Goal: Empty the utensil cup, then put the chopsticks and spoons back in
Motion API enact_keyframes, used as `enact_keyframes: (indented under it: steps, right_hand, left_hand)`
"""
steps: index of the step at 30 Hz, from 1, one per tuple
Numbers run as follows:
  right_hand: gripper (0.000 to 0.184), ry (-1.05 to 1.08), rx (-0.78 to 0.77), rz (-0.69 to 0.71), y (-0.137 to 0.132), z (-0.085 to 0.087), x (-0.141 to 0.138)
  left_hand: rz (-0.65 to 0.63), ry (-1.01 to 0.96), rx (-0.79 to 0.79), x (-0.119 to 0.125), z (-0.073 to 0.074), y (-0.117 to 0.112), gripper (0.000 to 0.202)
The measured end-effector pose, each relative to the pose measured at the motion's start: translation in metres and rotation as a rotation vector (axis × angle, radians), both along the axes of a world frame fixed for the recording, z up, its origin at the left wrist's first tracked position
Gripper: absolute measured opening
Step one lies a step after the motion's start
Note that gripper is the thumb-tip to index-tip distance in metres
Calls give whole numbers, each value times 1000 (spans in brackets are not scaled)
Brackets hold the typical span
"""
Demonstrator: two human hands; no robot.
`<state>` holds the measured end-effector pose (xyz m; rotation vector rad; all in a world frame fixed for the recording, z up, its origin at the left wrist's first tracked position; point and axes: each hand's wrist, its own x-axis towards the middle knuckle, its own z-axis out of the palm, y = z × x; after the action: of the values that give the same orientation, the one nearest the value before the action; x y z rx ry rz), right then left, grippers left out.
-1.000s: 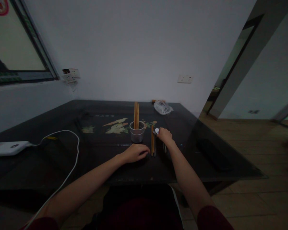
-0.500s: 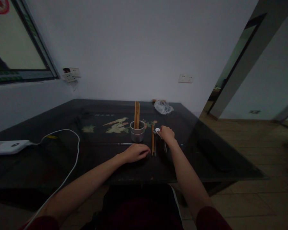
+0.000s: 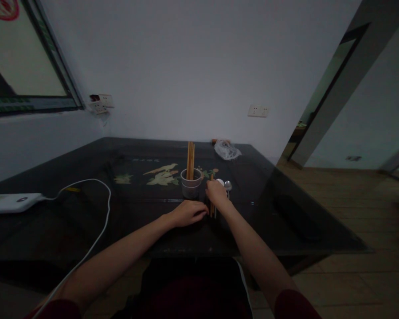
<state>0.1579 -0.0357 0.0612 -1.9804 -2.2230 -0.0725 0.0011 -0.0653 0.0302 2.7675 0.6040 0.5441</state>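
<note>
My left hand (image 3: 188, 214) rests on the dark tabletop in front of a metal cup (image 3: 190, 189), its fingers loosely bent, thumb apart, nothing held. Upright wooden chopsticks (image 3: 190, 160) stand in that cup. To the right of the cup, more chopsticks (image 3: 212, 210) lie lengthwise on the table. My right hand (image 3: 217, 192) is curled over their middle, fingers closed around them; the fingertips are partly hidden. Just beyond its knuckles the white bowl of a spoon (image 3: 221, 182) shows, and beside it lies a shiny metal spoon (image 3: 228, 185).
A crumpled clear plastic bag (image 3: 226, 150) lies at the table's back edge. On the left is a white power bank (image 3: 15, 202), whose white cable (image 3: 109, 201) runs across my left forearm. A dark, long object (image 3: 295, 217) lies on the right side.
My right hand has moved left from the spoons onto the lying chopsticks. Two spoon heads now show side by side to its right. My left hand has stayed in place.
</note>
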Motion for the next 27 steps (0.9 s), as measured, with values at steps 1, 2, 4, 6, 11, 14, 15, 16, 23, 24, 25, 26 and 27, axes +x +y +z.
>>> enact_keyframes:
  steps: [1, 2, 4, 6, 11, 14, 15, 16, 23, 24, 25, 26, 27]
  right_hand:
    - [21, -12, -5, -11, 0, -2, -1]
    - [21, -22, -4, -19, -1, -4, 0]
    - [22, -35, 5, -25, -1, -7, 1]
    - [22, -37, 9, -23, -1, -9, 1]
    - [26, -32, 3, -49, 3, -15, 0]
    - [27, -37, 0, -59, 4, -17, -1]
    - [27, -38, 2, -62, 4, -17, -1]
    - [27, -37, 5, -64, 3, -17, -1]
    - [27, -21, 9, -52, -2, -13, -3]
    - [27, -18, 3, -54, -2, -12, -3]
    - [27, -17, 0, -55, -2, -12, -3]
    - [28, -16, -3, -55, -2, -11, -3]
    - [28, -17, -4, -53, -2, -11, -4]
  left_hand:
    - [2, 2, -3, 0, 0, 0, 19]
    - [4, 6, -5, 0, 0, 0, 18]
    - [7, 16, -6, 0, 1, 0, 18]
    - [9, 19, -4, 0, 1, -1, 19]
    - [9, 10, -5, 0, 2, -1, 19]
    - [4, 8, -10, 0, 2, -1, 20]
    - [3, 9, -11, 0, 2, -1, 20]
    - [2, 11, -10, 0, 2, -1, 20]
    - [4, 4, -10, 0, 1, -1, 19]
    - [4, 4, -9, 0, 1, 0, 19]
    - [4, 4, -9, 0, 1, 0, 19]
    - [4, 4, -11, 0, 1, 0, 19]
    - [4, 3, -14, 0, 1, 0, 19]
